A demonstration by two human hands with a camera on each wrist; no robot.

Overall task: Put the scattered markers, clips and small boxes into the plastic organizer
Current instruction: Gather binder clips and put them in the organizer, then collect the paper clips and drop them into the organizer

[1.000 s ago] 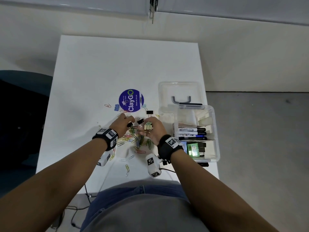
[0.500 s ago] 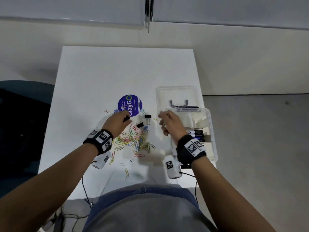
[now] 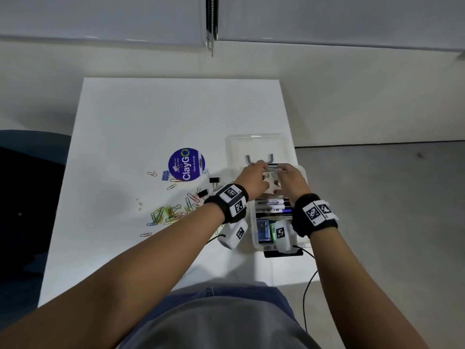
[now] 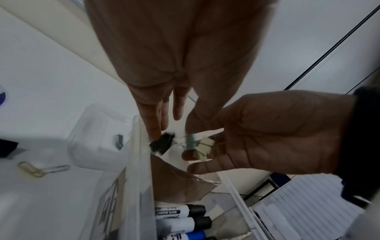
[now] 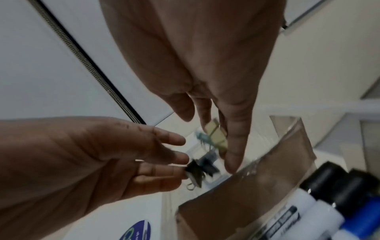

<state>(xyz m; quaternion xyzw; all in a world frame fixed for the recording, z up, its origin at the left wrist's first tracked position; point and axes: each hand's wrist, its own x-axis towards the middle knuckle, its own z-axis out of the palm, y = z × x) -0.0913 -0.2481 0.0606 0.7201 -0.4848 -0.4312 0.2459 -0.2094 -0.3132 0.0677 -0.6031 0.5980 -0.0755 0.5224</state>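
Note:
Both hands hover over the far compartment of the clear plastic organizer (image 3: pixel 253 238). My left hand (image 3: pixel 260 167) has straight fingers, and a blurred black binder clip (image 4: pixel 162 144) sits just past its fingertips. My right hand (image 3: pixel 285 171) is spread too, with blurred pale yellow and teal clips (image 4: pixel 196 146) loose beside its fingers. Whiteboard markers (image 3: pixel 271 205) lie in the middle compartment. A blue box (image 3: pixel 263 230) and a green box are in the near one. Coloured paper clips (image 3: pixel 166 214) and black binder clips (image 3: pixel 214 180) lie scattered on the white table.
The organizer's clear lid (image 3: pixel 256 144) lies open behind it, near the table's right edge. A round purple sticker (image 3: pixel 186 164) and a blue binder clip (image 3: pixel 165 175) are left of the organizer. A black flat object (image 3: pixel 281 254) sits at the organizer's front.
Both hands moved right from the clip pile to above the organizer's far compartment, carrying binder clips. Their fingers have straightened and the clips now blur at the fingertips.

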